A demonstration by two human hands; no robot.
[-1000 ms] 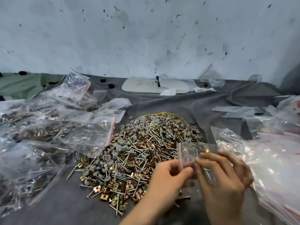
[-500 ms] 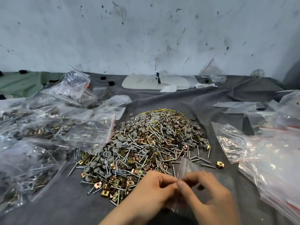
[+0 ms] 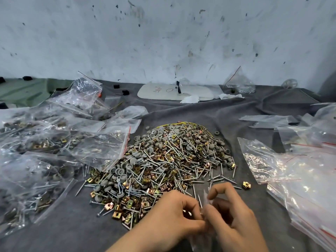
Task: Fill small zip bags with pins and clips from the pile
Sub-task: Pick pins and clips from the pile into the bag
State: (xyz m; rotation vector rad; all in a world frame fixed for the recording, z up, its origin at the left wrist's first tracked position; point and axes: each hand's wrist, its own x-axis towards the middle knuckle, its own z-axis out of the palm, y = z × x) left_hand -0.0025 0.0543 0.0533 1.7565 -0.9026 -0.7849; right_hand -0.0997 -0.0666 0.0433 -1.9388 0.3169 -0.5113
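- Centre: the pile of pins and clips (image 3: 172,157) covers the bench (image 3: 200,113); passage only above it.
- Left: filled bags (image 3: 54,151) lie heaped and overlapping, touching the pile's left edge, with no gap between.
- Right: a stack of zip bags (image 3: 305,182) lies just beside the pile. The narrow strip of bare cloth (image 3: 243,170) between them is partly taken by stray pins and one loose clip (image 3: 246,184).
- Rear: open cloth runs behind the pile to a white board (image 3: 163,91) near the wall (image 3: 163,42).
- Near left: a bare patch (image 3: 76,228) is open.
- Near centre: the left hand (image 3: 171,220) and right hand (image 3: 234,220) sit close together, pinching a small bag (image 3: 206,199).
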